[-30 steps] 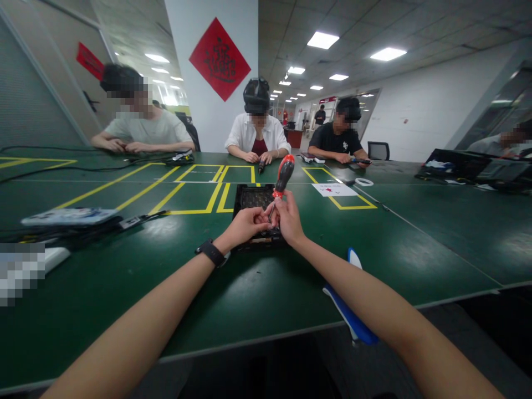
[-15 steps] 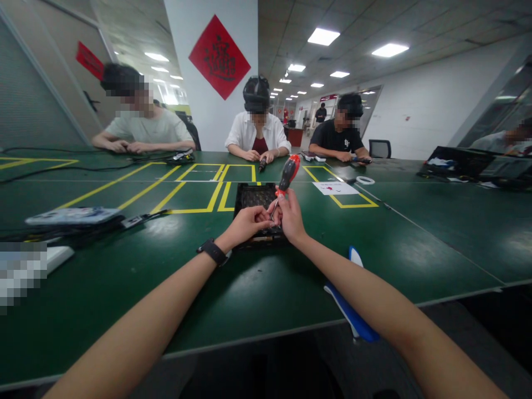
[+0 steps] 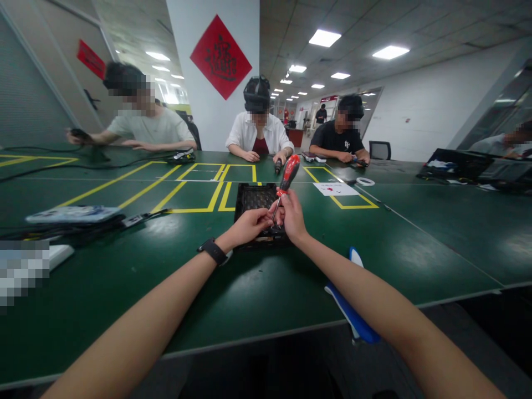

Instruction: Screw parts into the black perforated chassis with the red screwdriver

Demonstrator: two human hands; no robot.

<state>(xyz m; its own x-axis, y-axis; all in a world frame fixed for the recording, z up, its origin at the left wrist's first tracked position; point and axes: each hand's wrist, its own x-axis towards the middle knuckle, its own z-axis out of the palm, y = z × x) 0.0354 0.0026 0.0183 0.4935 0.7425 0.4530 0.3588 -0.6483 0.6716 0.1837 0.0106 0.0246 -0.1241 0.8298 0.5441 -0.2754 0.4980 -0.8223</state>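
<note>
My right hand (image 3: pixel 293 216) is closed round the shaft of a red-and-black screwdriver (image 3: pixel 287 174), whose handle tilts up and away to the right. My left hand (image 3: pixel 248 224) pinches near the screwdriver's tip, fingers pressed together; what it holds, if anything, is hidden. Both hands hover over the near edge of a black gridded tray (image 3: pixel 254 200) on the green table (image 3: pixel 124 277). A black watch (image 3: pixel 213 251) is on my left wrist.
A blue-and-white object (image 3: pixel 351 310) lies under my right forearm at the table edge. Yellow tape boxes, a white paper (image 3: pixel 334 189), a tape roll (image 3: pixel 364 181), cables and flat packets (image 3: pixel 70 214) lie around. Three people sit across the table, another at far right.
My hands and the screwdriver have barely shifted. The person at far left has stretched an arm out to the left; the middle person now holds a tool on the table.
</note>
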